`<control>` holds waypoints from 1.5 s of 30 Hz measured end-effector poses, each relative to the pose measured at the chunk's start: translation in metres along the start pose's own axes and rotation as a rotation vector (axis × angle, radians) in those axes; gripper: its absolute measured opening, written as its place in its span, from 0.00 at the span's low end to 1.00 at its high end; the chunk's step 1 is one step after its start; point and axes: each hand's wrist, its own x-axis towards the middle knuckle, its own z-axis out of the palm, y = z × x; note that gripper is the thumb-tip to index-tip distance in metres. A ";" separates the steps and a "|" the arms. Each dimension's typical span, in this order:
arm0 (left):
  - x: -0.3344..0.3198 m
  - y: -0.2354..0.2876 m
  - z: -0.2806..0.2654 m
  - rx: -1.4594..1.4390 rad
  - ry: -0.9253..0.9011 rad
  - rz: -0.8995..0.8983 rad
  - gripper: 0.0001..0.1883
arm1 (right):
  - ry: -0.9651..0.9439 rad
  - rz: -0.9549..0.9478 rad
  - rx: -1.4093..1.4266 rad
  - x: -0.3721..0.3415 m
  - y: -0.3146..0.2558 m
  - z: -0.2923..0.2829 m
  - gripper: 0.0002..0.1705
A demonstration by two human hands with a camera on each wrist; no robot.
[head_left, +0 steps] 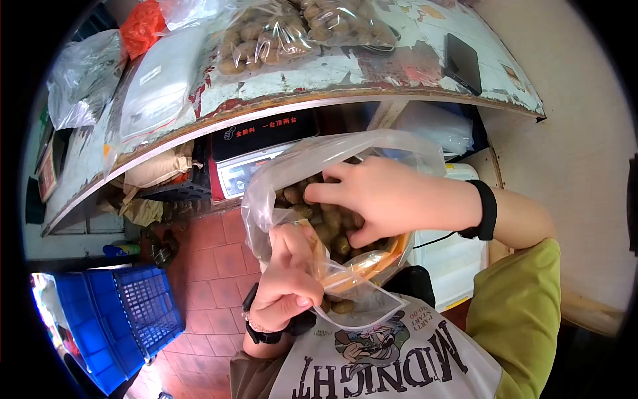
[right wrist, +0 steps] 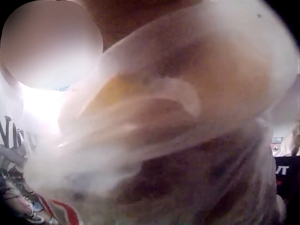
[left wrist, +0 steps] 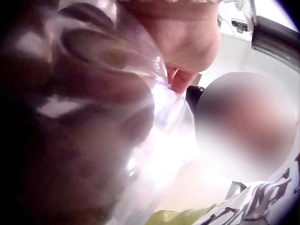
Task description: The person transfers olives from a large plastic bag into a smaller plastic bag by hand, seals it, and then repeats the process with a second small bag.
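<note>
A large translucent plastic bag (head_left: 258,199) stands wide at the mouth in the head view, filled with small brown oval pieces (head_left: 323,231) that look like fruits or nuts. My right hand (head_left: 392,199) reaches into it, fingers and thumb spread over the brown pieces and touching them. At the bag's near side, my left hand (head_left: 289,276) pinches the edge of a smaller clear bag (head_left: 372,304), which has a few brown pieces at its bottom. Clear plastic (left wrist: 159,136) fills much of the left wrist view. Translucent plastic (right wrist: 187,136) covers most of the right wrist view.
Filled clear bags (head_left: 266,36) and a phone (head_left: 462,63) lie on the worn worktop (head_left: 319,74). Beneath it are a scale (head_left: 240,174) and a white lidded box (head_left: 452,269). Blue crates (head_left: 143,312) stand on the red tiled floor (head_left: 209,266) at the left.
</note>
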 end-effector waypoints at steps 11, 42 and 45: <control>-0.008 0.001 -0.002 0.084 -0.031 -0.003 0.09 | 0.059 -0.197 -0.055 -0.002 0.011 0.010 0.27; 0.003 -0.008 0.002 0.043 0.028 0.094 0.09 | -0.158 0.508 1.585 -0.031 -0.049 -0.043 0.19; 0.006 -0.008 0.006 0.024 0.124 0.099 0.15 | -0.232 0.561 1.582 -0.034 -0.058 -0.044 0.20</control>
